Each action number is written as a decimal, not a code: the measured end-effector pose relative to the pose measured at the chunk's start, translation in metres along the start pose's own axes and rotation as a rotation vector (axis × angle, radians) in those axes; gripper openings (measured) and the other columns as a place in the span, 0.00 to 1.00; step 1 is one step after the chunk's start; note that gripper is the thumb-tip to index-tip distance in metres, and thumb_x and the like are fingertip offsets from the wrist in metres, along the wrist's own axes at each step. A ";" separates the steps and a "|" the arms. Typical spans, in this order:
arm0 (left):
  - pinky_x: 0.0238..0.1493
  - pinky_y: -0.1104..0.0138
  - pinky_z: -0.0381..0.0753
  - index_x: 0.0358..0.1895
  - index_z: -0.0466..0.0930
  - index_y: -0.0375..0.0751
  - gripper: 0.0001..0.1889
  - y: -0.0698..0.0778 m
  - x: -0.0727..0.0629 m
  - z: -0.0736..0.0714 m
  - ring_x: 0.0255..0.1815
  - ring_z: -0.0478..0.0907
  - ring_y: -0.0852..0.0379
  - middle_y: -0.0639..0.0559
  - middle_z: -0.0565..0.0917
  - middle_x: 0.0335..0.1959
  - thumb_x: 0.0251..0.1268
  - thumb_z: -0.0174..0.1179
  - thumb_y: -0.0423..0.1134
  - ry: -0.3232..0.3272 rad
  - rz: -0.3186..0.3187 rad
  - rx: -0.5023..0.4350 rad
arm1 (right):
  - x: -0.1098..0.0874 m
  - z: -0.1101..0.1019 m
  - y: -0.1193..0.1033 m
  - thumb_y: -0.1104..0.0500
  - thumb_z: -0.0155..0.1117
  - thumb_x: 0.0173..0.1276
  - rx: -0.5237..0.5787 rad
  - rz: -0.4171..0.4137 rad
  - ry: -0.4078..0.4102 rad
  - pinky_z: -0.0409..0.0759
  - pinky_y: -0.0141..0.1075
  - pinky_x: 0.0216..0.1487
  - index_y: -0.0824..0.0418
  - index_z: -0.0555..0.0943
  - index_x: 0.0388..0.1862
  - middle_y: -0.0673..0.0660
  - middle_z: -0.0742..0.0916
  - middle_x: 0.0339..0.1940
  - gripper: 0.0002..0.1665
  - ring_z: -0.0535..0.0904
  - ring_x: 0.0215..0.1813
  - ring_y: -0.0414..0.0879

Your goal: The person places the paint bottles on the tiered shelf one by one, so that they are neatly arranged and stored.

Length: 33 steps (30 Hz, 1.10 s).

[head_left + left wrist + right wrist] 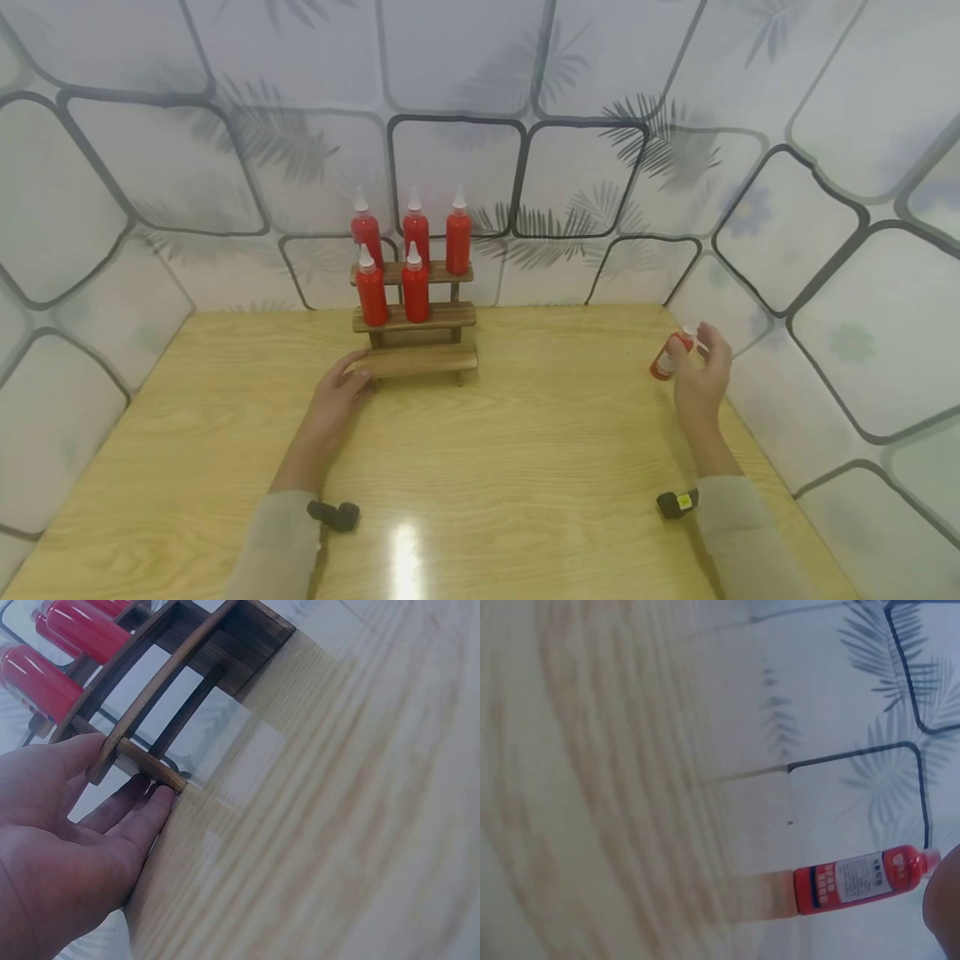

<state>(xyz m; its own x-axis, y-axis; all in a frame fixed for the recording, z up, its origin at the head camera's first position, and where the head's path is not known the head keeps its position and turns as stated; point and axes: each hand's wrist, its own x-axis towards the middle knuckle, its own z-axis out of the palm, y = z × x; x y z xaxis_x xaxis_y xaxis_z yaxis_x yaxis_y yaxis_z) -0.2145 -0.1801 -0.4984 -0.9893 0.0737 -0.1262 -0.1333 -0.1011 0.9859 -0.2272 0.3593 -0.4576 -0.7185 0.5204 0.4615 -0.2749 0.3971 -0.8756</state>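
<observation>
A three-step wooden rack (420, 360) stands against the back wall, three red squeeze bottles (458, 242) on its top step and two on the middle one. At the left end of its lowest step, my left hand (341, 392) holds the wood, thumb at the step and fingers by the foot (161, 776). Far to the right, another red squeeze bottle (664, 360) with a white label stands on the table. My right hand (701, 379) is around its neck side, thumb and fingers spread apart. In the right wrist view, only the thumb (945, 904) shows, near the bottle's cap (930, 860).
The light wood table (540, 442) ends at patterned walls (585, 175) at the back and right, with another wall at the left. The right hand and the lone bottle are close to the right wall. A black camera is strapped to each wrist.
</observation>
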 end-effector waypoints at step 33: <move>0.78 0.56 0.67 0.80 0.55 0.47 0.28 0.000 -0.001 0.000 0.76 0.62 0.39 0.32 0.57 0.78 0.82 0.48 0.42 0.000 -0.003 -0.020 | 0.022 0.003 0.030 0.71 0.62 0.69 0.066 0.280 -0.044 0.70 0.42 0.77 0.59 0.65 0.73 0.49 0.76 0.63 0.35 0.70 0.71 0.50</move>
<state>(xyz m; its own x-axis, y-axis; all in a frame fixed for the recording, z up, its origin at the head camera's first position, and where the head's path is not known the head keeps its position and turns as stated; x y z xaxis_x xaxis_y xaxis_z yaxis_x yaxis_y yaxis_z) -0.2135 -0.1801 -0.4978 -0.9888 0.0736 -0.1295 -0.1378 -0.1209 0.9831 -0.2530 0.3804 -0.4742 -0.7990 0.5686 0.1955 -0.1023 0.1919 -0.9761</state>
